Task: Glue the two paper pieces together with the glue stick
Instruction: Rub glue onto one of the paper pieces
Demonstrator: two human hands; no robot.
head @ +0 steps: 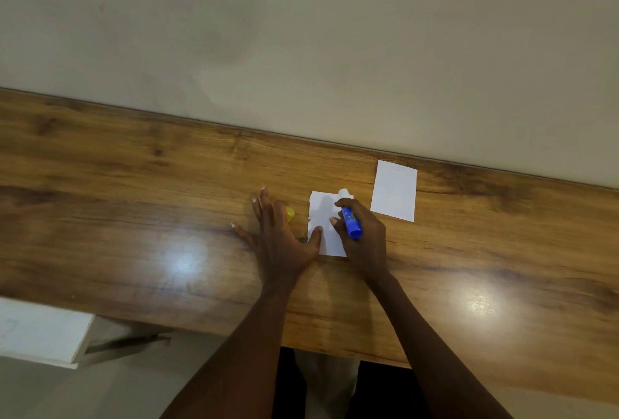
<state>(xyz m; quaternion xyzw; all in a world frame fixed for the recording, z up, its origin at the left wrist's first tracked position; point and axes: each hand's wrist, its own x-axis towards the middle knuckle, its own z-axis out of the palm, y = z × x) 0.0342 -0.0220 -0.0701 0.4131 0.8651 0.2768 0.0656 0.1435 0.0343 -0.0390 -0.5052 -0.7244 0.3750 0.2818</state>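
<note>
Forearms reach over the desk (134, 184). Right hand (363, 234), grip clamped on the blue glue stick (351, 221), rubs the nearer paper piece (323, 214); left hand (279, 234), fingers splayed, pins only its edge, so dragging could crumple it. Second paper piece (394, 190) lies apart.

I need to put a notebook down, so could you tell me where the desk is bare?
Bare: the wooden desk left of the left hand, and its near right corner. Crowded: around the near paper, glue stick, yellow cap and second paper.
</note>
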